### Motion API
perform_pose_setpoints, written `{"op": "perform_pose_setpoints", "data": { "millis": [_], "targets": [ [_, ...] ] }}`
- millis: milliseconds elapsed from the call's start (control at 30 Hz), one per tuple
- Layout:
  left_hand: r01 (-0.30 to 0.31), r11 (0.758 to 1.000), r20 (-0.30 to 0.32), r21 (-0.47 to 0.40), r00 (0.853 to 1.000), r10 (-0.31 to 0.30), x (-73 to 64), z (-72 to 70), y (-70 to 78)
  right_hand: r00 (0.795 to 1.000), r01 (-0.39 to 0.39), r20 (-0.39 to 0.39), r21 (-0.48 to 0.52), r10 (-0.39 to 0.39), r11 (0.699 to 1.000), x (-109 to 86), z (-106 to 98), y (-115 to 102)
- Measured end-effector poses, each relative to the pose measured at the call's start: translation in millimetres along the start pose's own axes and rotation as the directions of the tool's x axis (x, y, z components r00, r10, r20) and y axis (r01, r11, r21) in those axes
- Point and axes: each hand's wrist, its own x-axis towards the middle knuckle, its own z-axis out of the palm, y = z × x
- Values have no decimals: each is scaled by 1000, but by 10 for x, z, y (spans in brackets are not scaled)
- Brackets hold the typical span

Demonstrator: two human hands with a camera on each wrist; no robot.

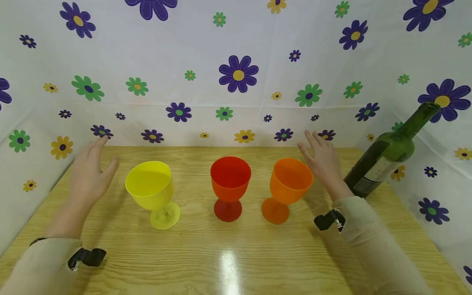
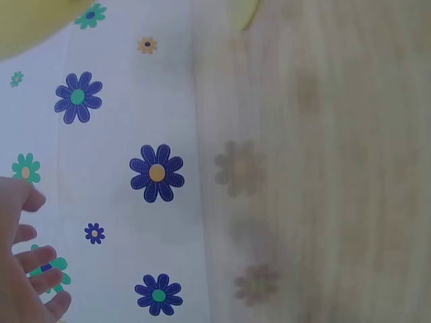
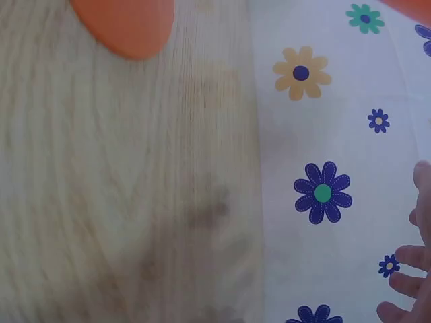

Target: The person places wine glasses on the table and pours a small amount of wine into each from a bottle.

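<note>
Three plastic goblets stand upright on the wooden table: a yellow goblet on the left, a red goblet in the middle and an orange goblet on the right. My left hand hovers left of the yellow goblet, fingers extended and thumb apart, holding nothing. Beside the orange goblet's right side is my right hand, also with nothing in it; whether it touches the rim I cannot tell. The left wrist view shows part of the yellow goblet's base; the right wrist view shows the orange base.
A green glass bottle with a pale label stands at the right, just beyond my right wrist. A white flower-patterned cloth hangs behind the table and along both sides.
</note>
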Motion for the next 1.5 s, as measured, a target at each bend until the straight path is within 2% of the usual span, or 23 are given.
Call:
{"op": "perform_pose_setpoints", "data": {
  "millis": [67,133,200,267,300,367,433,533,600,667,767,800,867,900,967,1033,1100,1167,1200,1267,1400,1433,1500],
  "targets": [
    [42,993,-58,-112,997,-49,-97,-8,41,999,-16,-32,113,20,993,-48,19,5],
    [106,969,-104,-223,986,-132,-196,2,87,997,-28,-68,248,47,968,-101,38,13],
    [158,935,-159,-318,963,-217,-289,23,128,991,-39,-104,350,80,936,-153,61,13],
    [198,896,-212,-398,930,-299,-382,44,161,984,-39,-143,417,108,908,-202,81,11],
    [203,878,-240,-434,913,-330,-426,54,176,980,-35,-163,438,117,898,-223,89,8],
    [181,857,-298,-482,886,-355,-507,66,204,972,-25,-199,447,127,894,-258,100,-1],
    [130,846,-356,-517,866,-350,-578,74,239,965,-12,-229,449,128,893,-288,105,-8],
    [4,833,-433,-553,853,-292,-660,72,311,959,-3,-254,439,127,899,-327,104,-21],
    [-102,808,-482,-580,843,-240,-701,71,372,956,-5,-263,428,129,904,-350,103,-25],
    [-220,765,-527,-605,831,-178,-733,61,455,954,-6,-269,420,131,907,-370,101,-28],
    [-385,674,-599,-631,794,-107,-768,47,615,952,-11,-276,411,135,912,-393,101,-30],
    [-430,645,-621,-631,779,-87,-778,42,675,951,-10,-277,412,136,911,-400,101,-31],
    [-506,580,-647,-638,761,-48,-804,35,792,951,-12,-277,412,138,911,-412,103,-33],
    [-538,543,-652,-645,758,-23,-817,39,845,951,-15,-276,414,141,910,-418,104,-34],
    [-581,479,-644,-658,764,40,-847,46,945,951,-23,-271,420,150,907,-433,102,-35],
    [-621,399,-626,-675,768,136,-875,68,1024,951,-27,-267,426,154,905,-446,100,-35],
    [-633,336,-589,-698,774,234,-904,101,1103,952,-33,-261,430,159,902,-456,98,-33],
    [-624,295,-542,-723,778,318,-940,147,1173,953,-38,-256,430,162,902,-463,99,-32],
    [-611,290,-513,-736,784,351,-962,175,1203,953,-40,-254,428,163,903,-466,101,-30],
    [-572,319,-443,-755,805,394,-1012,241,1255,954,-46,-249,428,167,903,-472,109,-26],
    [-473,434,-282,-767,856,434,-1112,376,1357,956,-37,-249,428,157,903,-488,133,-9],
    [-444,455,-239,-772,866,440,-1133,409,1388,957,-33,-247,428,152,903,-492,139,-3],
    [-385,480,-157,-788,880,449,-1171,474,1464,962,-26,-237,424,138,905,-499,150,7]
  ]
}}
